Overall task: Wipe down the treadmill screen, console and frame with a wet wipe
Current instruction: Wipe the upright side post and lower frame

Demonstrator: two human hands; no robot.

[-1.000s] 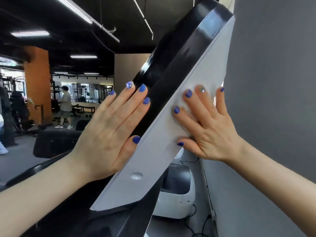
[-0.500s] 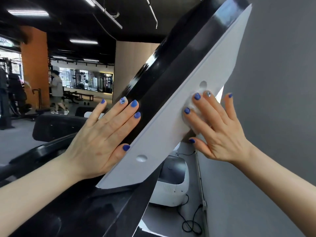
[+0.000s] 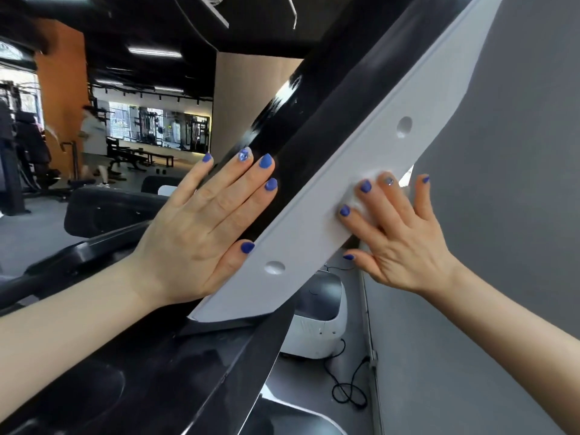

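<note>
The treadmill's tilted screen unit fills the middle of the head view, with a glossy black edge point(image 3: 301, 120) and a white back panel point(image 3: 361, 171). My left hand point(image 3: 207, 227) lies flat with straight fingers against the black side of the unit. My right hand point(image 3: 395, 233) presses a small white wet wipe point(image 3: 361, 196) against the white panel with spread, straight fingers. Most of the wipe is hidden under the fingers. The black console point(image 3: 150, 372) runs below both forearms.
A grey wall point(image 3: 502, 215) stands close on the right. A white machine point(image 3: 320, 324) with a black cable point(image 3: 348, 394) sits on the floor beneath the screen. Gym equipment and a person point(image 3: 94, 142) are far off on the left.
My right hand with the wipe has slid up along the white panel toward its upper round dimple. My left hand has stayed flat on the black edge. The view has shifted upward.
</note>
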